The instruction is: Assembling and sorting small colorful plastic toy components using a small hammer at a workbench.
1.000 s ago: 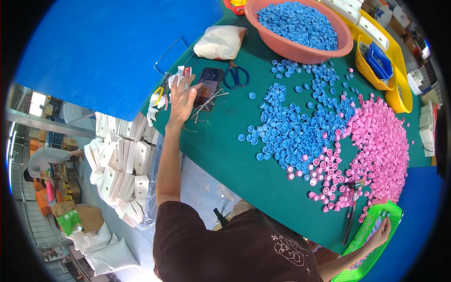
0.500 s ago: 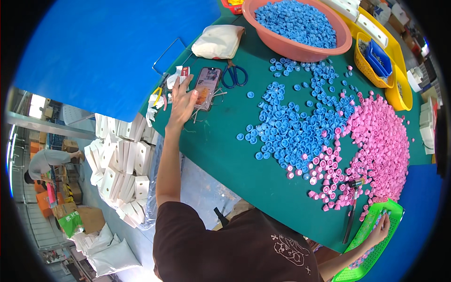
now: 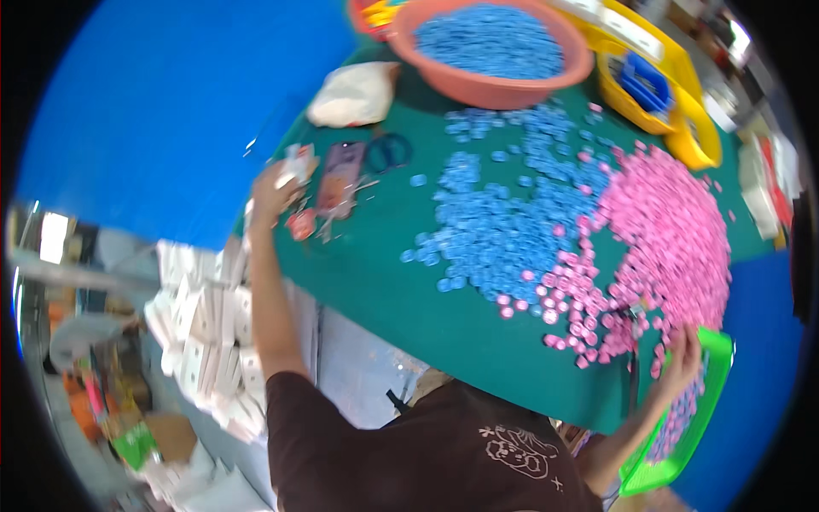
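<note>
At the table's left edge my left hand (image 3: 271,194), blurred, has its fingers curled round a crumpled white paper (image 3: 295,167) with a red patch. A small red-and-white thing (image 3: 301,224), too smeared to name, lies beside that wrist. Just right of this hand are a smartphone (image 3: 339,181) and blue-handled scissors (image 3: 389,153). My right hand (image 3: 680,363) is at the left rim of a long green basket (image 3: 718,375), next to the pink caps (image 3: 670,226); motion smears its fingers. Pink and blue pieces lie inside the basket. Small blue caps (image 3: 503,230) spread over the middle of the table.
A pink basin (image 3: 469,92) of blue caps stands at the back, beside a white cloth pouch (image 3: 354,94). Yellow baskets (image 3: 695,141) are at the far right. A metal-headed tool (image 3: 634,341) lies near the green basket. White boxes (image 3: 205,324) are stacked left of the table.
My left hand has moved from beside the phone to the white paper, uncovering the small red-and-white thing. My right hand has come out of the basket to its rim. The view has shifted.
</note>
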`<action>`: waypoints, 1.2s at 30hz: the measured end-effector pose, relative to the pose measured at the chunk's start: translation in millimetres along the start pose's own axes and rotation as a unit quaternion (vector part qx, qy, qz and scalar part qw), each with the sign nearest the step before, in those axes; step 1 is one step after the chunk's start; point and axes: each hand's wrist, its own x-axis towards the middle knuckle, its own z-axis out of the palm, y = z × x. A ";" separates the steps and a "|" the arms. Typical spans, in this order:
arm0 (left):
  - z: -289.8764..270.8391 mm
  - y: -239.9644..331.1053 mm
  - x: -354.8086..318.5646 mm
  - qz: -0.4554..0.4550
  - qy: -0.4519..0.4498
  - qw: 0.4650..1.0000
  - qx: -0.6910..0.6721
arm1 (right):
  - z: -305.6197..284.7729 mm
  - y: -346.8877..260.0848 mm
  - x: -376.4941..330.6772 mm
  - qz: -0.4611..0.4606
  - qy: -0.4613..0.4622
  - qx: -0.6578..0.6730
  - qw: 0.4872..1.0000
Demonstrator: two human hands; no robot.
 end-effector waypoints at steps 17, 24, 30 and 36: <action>44.7 117.4 28.9 0.021 -0.288 0.945 -0.152 | 111.7 -265.6 -87.5 0.066 -0.669 0.686 0.280; 86.2 214.9 -14.1 -0.117 -0.309 0.836 -0.438 | 135.7 -272.9 -88.3 -0.063 -0.662 0.684 0.299; 35.2 233.2 -92.1 -0.294 -0.133 0.731 -0.601 | 181.7 -213.6 -107.0 -0.118 -0.537 0.469 0.691; 22.7 395.9 -156.4 -0.118 -0.248 0.683 -0.676 | 154.2 -109.5 -53.7 0.121 -0.310 0.382 0.862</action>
